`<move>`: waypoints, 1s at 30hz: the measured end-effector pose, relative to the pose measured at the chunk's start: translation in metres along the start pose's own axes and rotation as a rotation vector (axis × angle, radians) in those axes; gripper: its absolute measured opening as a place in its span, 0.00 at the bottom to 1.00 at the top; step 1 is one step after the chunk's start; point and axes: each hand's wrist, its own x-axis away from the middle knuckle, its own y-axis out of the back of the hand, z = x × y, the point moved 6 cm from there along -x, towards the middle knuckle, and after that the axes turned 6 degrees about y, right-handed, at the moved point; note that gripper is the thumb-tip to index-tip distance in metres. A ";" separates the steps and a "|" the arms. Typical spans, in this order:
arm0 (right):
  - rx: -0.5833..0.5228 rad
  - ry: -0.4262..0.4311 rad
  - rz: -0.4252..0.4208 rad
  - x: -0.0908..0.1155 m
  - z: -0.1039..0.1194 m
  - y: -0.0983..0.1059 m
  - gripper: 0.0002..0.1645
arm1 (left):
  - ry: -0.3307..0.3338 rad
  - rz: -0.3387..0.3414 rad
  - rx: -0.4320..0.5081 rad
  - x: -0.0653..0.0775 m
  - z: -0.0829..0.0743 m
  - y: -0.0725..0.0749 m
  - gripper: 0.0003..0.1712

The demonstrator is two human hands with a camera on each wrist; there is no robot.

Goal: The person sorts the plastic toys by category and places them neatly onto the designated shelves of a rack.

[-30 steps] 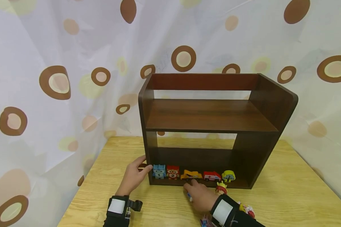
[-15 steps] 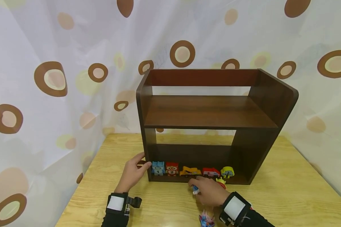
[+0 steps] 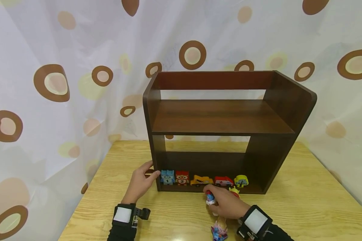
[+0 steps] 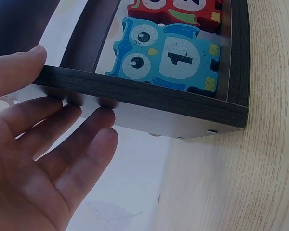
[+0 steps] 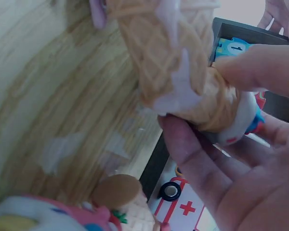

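Note:
My left hand [image 3: 139, 184] grips the left side panel [image 4: 149, 98] of a dark brown shelf unit, thumb at its front edge and fingers against the outer face. In front of the lower shelf, my right hand [image 3: 226, 202] pinches a small ice-cream-cone figurine [image 3: 210, 198] with a blue and red top. The right wrist view shows its golden waffle cone [image 5: 216, 103] between thumb and fingers. Close by, a larger cone figurine with lilac drips [image 5: 171, 53] partly covers it. A figurine with a yellow crown [image 3: 234, 190] is partly hidden behind my right hand.
Along the lower shelf stand a blue owl block [image 3: 167, 177], a red owl block [image 3: 182, 178], a yellow truck [image 3: 201, 180], a red ambulance [image 3: 224, 181] and a yellow-green tree block [image 3: 241, 180]. A pink and blue figurine [image 3: 219, 231] lies on the wooden table [image 3: 175, 214].
My right hand has shifted slightly right, bringing the cone figurine more into sight. The pink and blue figurine is more exposed. My left hand stays on the panel; the head view has tilted slightly.

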 end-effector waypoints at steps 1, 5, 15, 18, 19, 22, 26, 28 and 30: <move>-0.001 0.001 -0.006 0.000 0.000 0.000 0.23 | 0.001 -0.001 0.000 0.000 0.000 0.000 0.28; 0.008 0.030 -0.022 0.001 0.001 0.002 0.24 | 0.008 -0.008 0.002 0.000 0.000 0.002 0.28; 0.026 0.090 -0.036 0.001 0.005 0.004 0.12 | -0.010 -0.020 -0.005 0.001 0.001 0.003 0.27; 0.016 0.063 -0.037 0.002 0.003 0.003 0.11 | -0.013 -0.024 -0.007 0.001 0.002 0.004 0.27; 0.020 0.053 -0.040 0.001 0.002 0.003 0.11 | -0.014 -0.025 -0.008 0.001 0.001 0.004 0.27; 0.018 0.034 -0.030 0.001 0.000 0.003 0.15 | -0.015 -0.026 -0.009 0.001 0.001 0.005 0.27; -0.019 -0.007 0.008 0.002 0.000 0.006 0.26 | -0.012 -0.028 -0.001 0.001 0.001 0.005 0.27; -0.032 -0.023 -0.001 0.003 0.001 0.010 0.28 | -0.015 -0.022 0.004 0.001 0.001 0.003 0.27; -0.019 -0.009 -0.038 0.005 0.006 0.016 0.27 | -0.019 -0.016 0.010 0.001 0.001 0.001 0.27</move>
